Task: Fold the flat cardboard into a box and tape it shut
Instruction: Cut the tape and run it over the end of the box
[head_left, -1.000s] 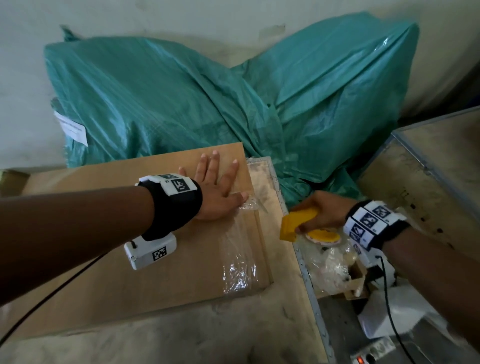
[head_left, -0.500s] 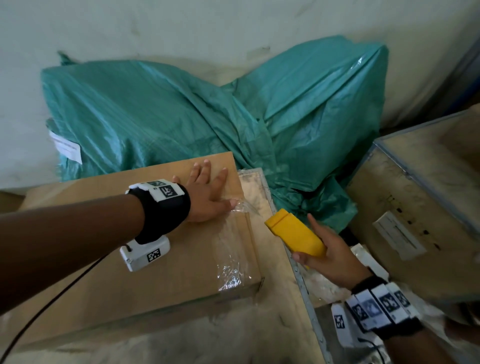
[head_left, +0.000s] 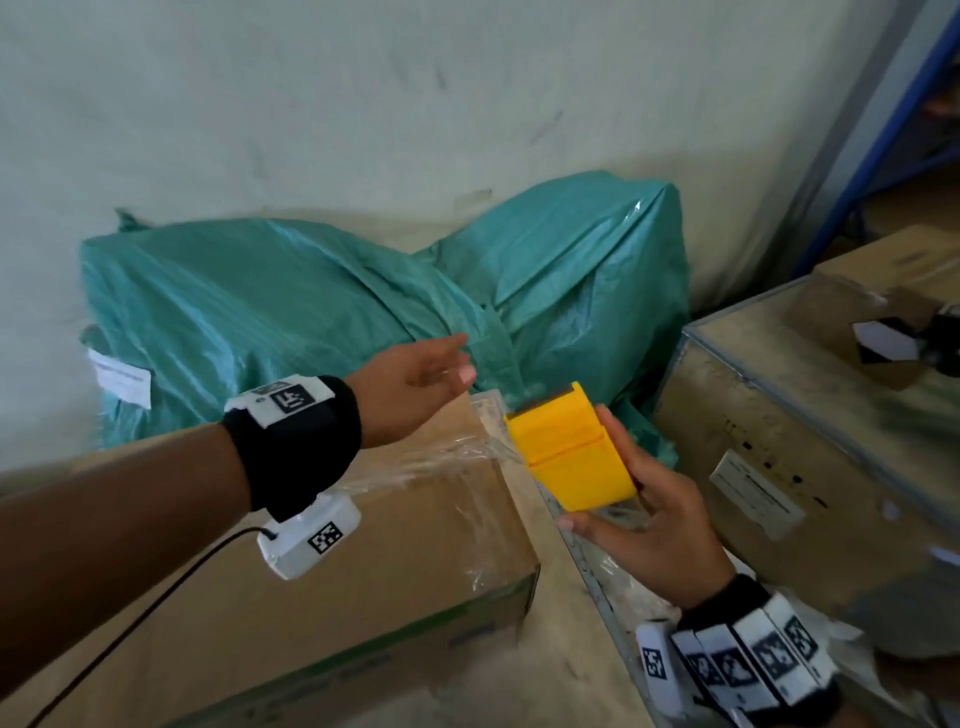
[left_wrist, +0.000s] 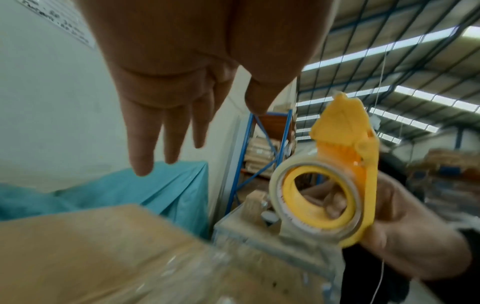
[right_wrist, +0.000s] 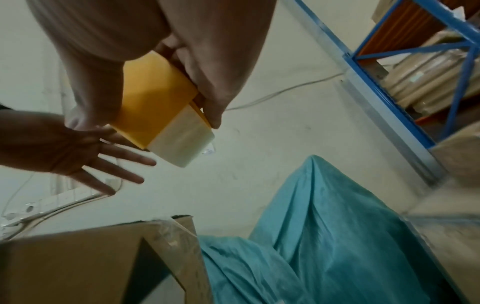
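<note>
A brown cardboard box (head_left: 363, 561) lies on the wooden table with clear tape (head_left: 441, 452) stuck across its top near the right end. My right hand (head_left: 639, 519) grips a yellow tape dispenser (head_left: 571, 452) just off the box's right edge, its roll of clear tape (left_wrist: 311, 197) plain in the left wrist view. My left hand (head_left: 415, 384) hovers above the box's far right corner, fingers straight and spread, holding nothing. In the right wrist view the dispenser (right_wrist: 155, 111) sits close beside the left hand (right_wrist: 85, 156), above the box (right_wrist: 78, 263).
Teal plastic-wrapped bundles (head_left: 322, 312) are piled against the wall behind the box. A wooden crate (head_left: 789, 441) with a metal edge stands at the right, a blue shelf frame (head_left: 883, 130) beyond it. The table's metal rim (head_left: 597, 587) runs between box and crate.
My left hand has lifted off the box top and now hovers with fingers spread. My right hand has brought the dispenser up from beside the table to the box's right edge.
</note>
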